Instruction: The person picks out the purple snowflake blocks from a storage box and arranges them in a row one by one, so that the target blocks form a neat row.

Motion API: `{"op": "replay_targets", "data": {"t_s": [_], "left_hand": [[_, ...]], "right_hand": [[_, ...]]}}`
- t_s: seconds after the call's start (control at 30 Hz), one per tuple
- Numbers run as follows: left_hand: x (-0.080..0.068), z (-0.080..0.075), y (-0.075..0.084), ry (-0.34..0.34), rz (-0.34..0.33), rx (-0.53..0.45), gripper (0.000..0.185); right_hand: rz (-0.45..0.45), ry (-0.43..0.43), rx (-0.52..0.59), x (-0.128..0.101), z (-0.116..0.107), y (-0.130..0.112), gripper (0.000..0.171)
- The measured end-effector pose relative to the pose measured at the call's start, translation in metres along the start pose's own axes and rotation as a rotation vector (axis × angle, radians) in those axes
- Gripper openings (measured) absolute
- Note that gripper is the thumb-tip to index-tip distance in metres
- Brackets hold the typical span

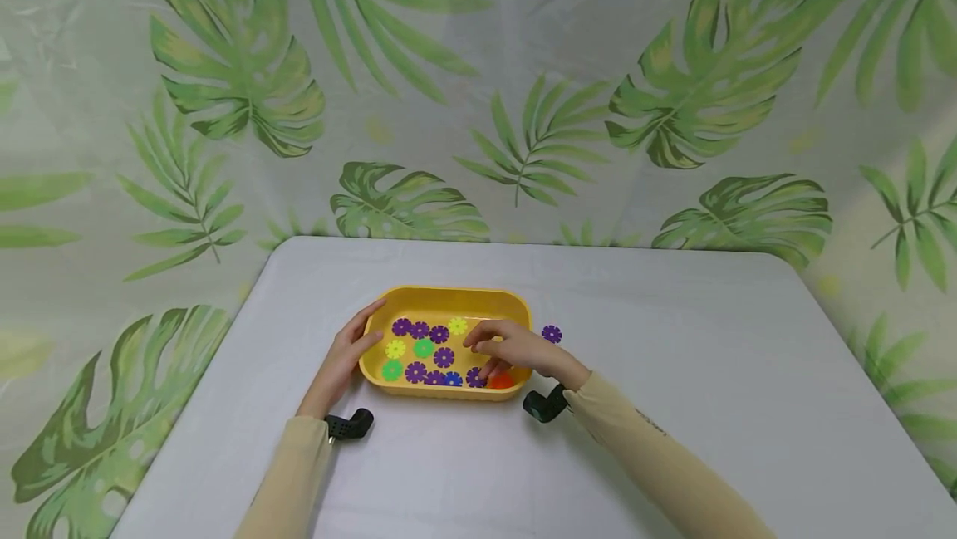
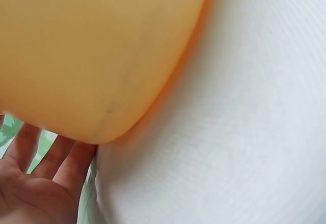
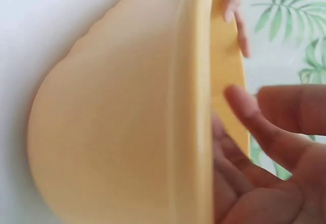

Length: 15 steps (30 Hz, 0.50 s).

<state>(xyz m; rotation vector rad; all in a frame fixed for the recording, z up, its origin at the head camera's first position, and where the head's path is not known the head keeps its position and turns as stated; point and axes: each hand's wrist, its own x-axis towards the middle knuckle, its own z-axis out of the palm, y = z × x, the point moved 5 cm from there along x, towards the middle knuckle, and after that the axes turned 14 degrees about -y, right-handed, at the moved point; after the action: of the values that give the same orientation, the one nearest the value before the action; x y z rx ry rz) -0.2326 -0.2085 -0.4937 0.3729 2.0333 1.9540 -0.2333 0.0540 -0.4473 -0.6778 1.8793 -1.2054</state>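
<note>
A yellow plastic tub (image 1: pixel 449 296) holds several notched, flower-shaped plastic discs: purple (image 1: pixel 444 357), yellow (image 1: pixel 395 349), green (image 1: pixel 392 369), blue (image 1: pixel 453 379) and red-orange (image 1: pixel 501 382). My left hand (image 1: pixel 345 356) rests against the tub's left end, thumb at the rim. In the left wrist view, its fairly straight fingers (image 2: pixel 74 168) reach behind the tub's wall. Over the tub's right part, my right hand (image 1: pixel 516 346) dips inside with bent fingers. In the right wrist view, its thumb and a finger (image 3: pixel 254 114) show no disc between them; the lower fingers are partly hidden by the wall.
One purple disc (image 1: pixel 552 334) lies on the white-covered table (image 1: pixel 673 340), just right of the tub. Black wrist devices (image 1: pixel 350 424) sit at both wrists. A leaf-patterned curtain (image 1: pixel 538 41) hangs behind the table's far edge.
</note>
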Motion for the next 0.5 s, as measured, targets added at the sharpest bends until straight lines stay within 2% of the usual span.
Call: {"op": "replay_targets", "data": {"t_s": [0.23, 0.5], "left_hand": [[0.0, 0.0, -0.002, 0.015, -0.008, 0.013, 0.051], [-0.001, 0.0, -0.001, 0.018, 0.004, 0.031, 0.052]], "right_hand": [[0.159, -0.07, -0.048, 0.016, 0.013, 0.007, 0.022], [0.166, -0.061, -0.091, 0.021, 0.019, 0.007, 0.016]]}}
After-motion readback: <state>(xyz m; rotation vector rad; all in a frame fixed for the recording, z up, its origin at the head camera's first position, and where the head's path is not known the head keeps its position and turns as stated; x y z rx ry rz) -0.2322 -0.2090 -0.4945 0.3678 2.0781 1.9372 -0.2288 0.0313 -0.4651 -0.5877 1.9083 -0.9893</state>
